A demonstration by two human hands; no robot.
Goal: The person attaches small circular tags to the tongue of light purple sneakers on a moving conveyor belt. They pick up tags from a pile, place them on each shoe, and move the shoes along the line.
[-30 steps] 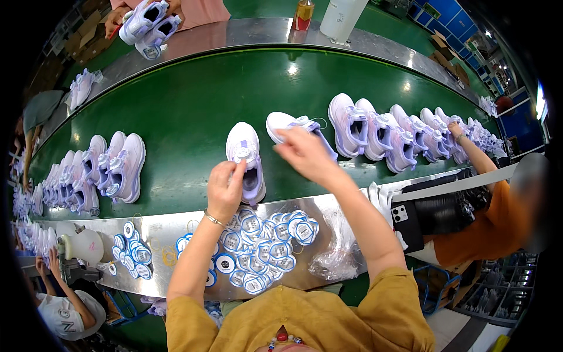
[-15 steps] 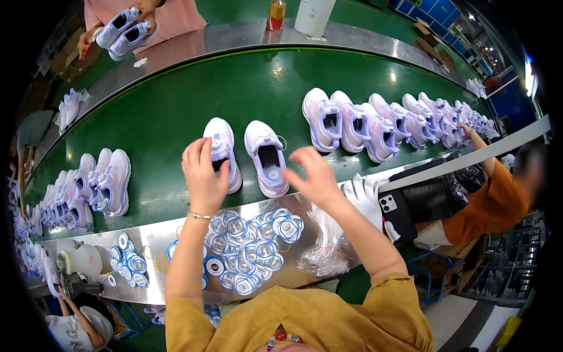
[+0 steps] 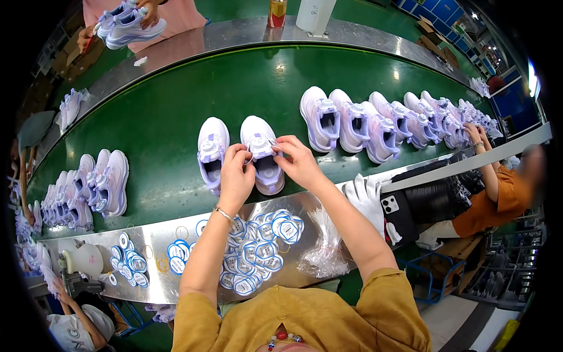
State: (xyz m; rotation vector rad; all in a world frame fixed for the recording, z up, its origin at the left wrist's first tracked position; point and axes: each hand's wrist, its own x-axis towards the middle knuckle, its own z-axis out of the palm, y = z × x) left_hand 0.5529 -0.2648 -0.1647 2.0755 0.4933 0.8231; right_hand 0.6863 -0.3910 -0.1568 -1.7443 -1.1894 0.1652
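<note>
A pair of white and lilac sneakers stands in front of me on the green belt: a left sneaker (image 3: 213,141) and a right sneaker (image 3: 257,130). Both my hands are at the opening of the right one. My left hand (image 3: 238,176) pinches at the left side of its tongue, and my right hand (image 3: 300,161) pinches at the right side. Between the fingertips runs a thin pale cord (image 3: 271,142), partly hidden by them. A round sticker shows on the insole inside this shoe.
Rows of sneakers line the belt at left (image 3: 111,182) and right (image 3: 321,120). On the metal ledge lie round blue-edged tags (image 3: 252,255), clear plastic strands (image 3: 324,246) and a white glove (image 3: 363,199). A co-worker's hands (image 3: 149,13) hold sneakers across the belt; another person reaches in at right.
My left hand has left the left sneaker and moved right to the other one. My right hand has closed in from the right. The pair has shifted slightly left.
</note>
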